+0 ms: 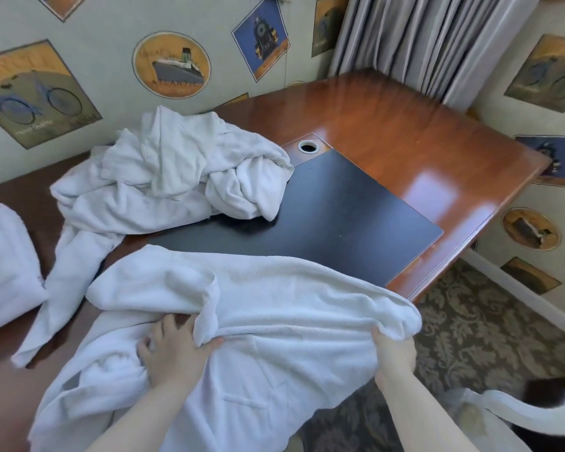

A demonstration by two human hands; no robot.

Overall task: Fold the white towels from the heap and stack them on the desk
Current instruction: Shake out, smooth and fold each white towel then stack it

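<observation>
A hotel-style room corner with travel-poster wallpaper (170,65), grey curtains (437,44) at 1 o'clock, patterned carpet (490,321) at 4 o'clock, and a glossy reddish wood counter (405,125) with a black inlay (340,216) at centre. From my remote view I see one white towel (291,305) being worked, draped across the counter's near edge at 6 o'clock, its long axis running roughly from 8 o'clock to 3 o'clock. My left hand (173,350) is at 7 o'clock, fingers curled into bunched cloth near the towel's left portion. My right hand (393,350) is at 5 o'clock, fingers tucked under the right-hand edge and gripping it, so the fingertips are hidden. The towel spreads away from both hands toward 12 o'clock, and I judge the next fold will carry the held edge forward onto the counter or across toward the left hand. The right hand is nearer the free corner. Count: one towel in hand; one heap (177,177) at 10 o'clock, the number of towels in it I cannot tell; one folded stack (4,262) at 9 o'clock, partly cut off; more white cloth (503,415) at 5 o'clock near the floor.
</observation>
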